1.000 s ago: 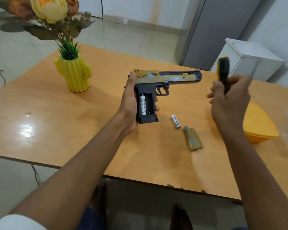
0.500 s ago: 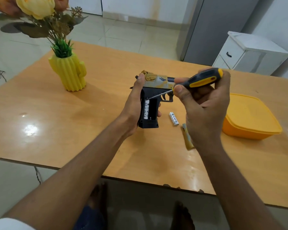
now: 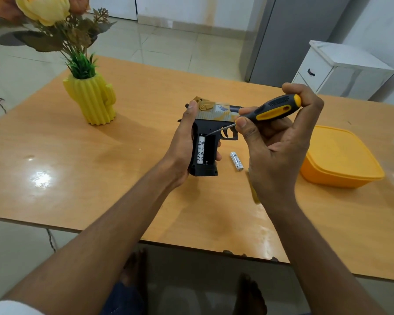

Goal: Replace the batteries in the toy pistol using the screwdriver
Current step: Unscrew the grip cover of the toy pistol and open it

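My left hand (image 3: 183, 144) grips the black-and-tan toy pistol (image 3: 210, 130) by its handle, above the wooden table (image 3: 100, 178). The handle's battery bay is open, with one white battery (image 3: 201, 151) in its left slot and the right slot bare. My right hand (image 3: 278, 142) holds the black-and-yellow screwdriver (image 3: 273, 108); its metal tip touches the top of the seated battery. A second white battery (image 3: 236, 161) lies on the table between my hands. The tan battery cover (image 3: 255, 196) is mostly hidden behind my right wrist.
A yellow lidded plastic box (image 3: 341, 158) sits at the right, close to my right hand. A yellow cactus-shaped vase (image 3: 93, 101) with flowers stands at the back left. A white drawer cabinet (image 3: 341, 69) stands beyond the table. My feet show below the near edge.
My right hand brought the screwdriver down from upright at the right to the pistol; its tip now reaches the top of the battery. The pistol stayed in my left hand.
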